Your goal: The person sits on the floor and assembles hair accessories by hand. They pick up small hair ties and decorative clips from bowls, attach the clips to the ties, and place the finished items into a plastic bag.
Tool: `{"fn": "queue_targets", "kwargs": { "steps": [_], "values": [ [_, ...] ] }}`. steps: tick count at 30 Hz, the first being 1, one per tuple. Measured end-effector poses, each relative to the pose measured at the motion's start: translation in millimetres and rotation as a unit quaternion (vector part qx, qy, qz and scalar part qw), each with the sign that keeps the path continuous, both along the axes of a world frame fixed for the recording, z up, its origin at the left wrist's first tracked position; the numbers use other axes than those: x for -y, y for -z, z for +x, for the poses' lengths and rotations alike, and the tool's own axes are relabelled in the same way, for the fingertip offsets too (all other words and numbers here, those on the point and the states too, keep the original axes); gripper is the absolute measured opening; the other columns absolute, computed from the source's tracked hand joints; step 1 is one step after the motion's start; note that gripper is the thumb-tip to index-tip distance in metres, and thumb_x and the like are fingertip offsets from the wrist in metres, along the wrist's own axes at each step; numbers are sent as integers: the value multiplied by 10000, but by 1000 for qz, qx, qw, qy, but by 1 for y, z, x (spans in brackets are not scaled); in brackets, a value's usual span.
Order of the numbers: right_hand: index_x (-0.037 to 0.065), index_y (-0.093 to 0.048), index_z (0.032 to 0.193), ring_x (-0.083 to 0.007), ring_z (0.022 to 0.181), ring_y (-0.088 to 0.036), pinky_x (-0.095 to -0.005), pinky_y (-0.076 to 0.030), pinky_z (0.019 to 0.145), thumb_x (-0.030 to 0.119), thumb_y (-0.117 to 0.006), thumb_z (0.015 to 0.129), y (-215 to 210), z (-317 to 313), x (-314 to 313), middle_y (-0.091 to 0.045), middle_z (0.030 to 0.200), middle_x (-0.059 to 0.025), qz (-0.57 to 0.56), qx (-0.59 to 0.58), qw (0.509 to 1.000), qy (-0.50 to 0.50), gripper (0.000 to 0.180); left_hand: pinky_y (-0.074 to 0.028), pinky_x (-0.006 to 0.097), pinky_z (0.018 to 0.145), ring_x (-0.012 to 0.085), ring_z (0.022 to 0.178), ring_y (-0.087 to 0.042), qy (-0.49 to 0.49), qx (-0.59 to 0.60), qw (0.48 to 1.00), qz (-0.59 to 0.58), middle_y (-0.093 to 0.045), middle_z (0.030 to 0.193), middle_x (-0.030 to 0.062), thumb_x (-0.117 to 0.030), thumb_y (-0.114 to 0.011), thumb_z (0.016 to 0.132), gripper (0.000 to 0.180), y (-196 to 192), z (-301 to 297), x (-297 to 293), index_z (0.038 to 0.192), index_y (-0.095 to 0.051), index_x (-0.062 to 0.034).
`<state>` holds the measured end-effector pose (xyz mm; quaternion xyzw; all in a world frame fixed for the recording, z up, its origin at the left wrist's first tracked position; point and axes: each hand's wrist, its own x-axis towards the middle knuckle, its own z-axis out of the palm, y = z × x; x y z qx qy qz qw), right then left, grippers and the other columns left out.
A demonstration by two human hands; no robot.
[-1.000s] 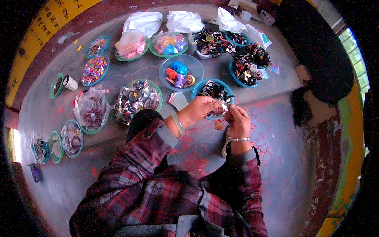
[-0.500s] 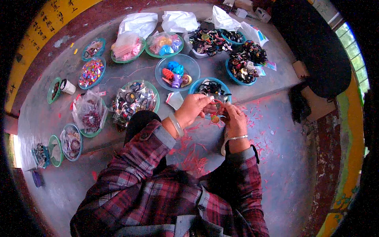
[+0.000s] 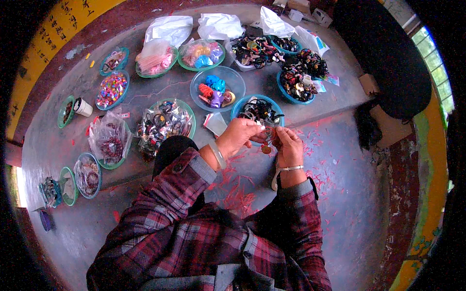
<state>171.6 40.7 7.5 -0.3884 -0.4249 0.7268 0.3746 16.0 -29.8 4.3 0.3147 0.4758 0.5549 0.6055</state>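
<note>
My left hand (image 3: 238, 137) and my right hand (image 3: 290, 145) are close together in front of me, fingers pinched. Between them they hold a thin red cord, with a round gold-coloured pendant (image 3: 266, 149) hanging below the fingertips. Something thin and clear, perhaps plastic, seems to be between the fingers too, but it is too small to make out. Just beyond the hands is a blue bowl (image 3: 233, 112) of black cords and trinkets, partly hidden by my fingers. A small clear packet (image 3: 215, 124) lies to the left of that bowl.
A clear basin (image 3: 196, 99) holds coloured bundles. To its left sits a green bowl (image 3: 193, 127) of bagged trinkets; beyond are a bead bowl (image 3: 110, 105) and white bags (image 3: 170, 30). Red cord scraps (image 3: 238, 196) litter the grey floor. A dark bulky shape (image 3: 383, 58) stands at right.
The red cord loop that stood open between my fingers is now drawn lower and shows less. The pendant hangs slightly lower. Both hands have barely moved.
</note>
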Motion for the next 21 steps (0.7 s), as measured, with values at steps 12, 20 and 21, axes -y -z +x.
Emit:
{"fn": "queue_targets", "kwargs": {
  "steps": [12,20,21],
  "values": [
    [17,-606,843,-114,620,-553,-225,-426,541,198,-589,812,-4,-4,2,-597,730,-38,-12,25,1000,-8,185,-364,152,437,99,719,-615,-50,36,998,8,-640,833,53,-257,-496,863,253,2,-3,-2,954,-573,-33],
    [48,-603,823,-109,616,-550,-217,-402,539,200,-624,779,4,-8,4,-601,708,-29,-17,64,989,-135,160,-345,131,425,67,671,-583,-123,153,980,18,-641,849,62,-224,-523,853,243,-7,-5,2,993,-564,-30],
    [49,-605,826,-104,608,-544,-215,-396,535,197,-628,775,4,-8,5,-602,706,-26,-13,54,990,-131,159,-346,132,433,63,676,-578,-117,142,983,20,-640,845,50,-223,-531,847,237,-7,-5,4,987,-571,-36]
  ]
}}
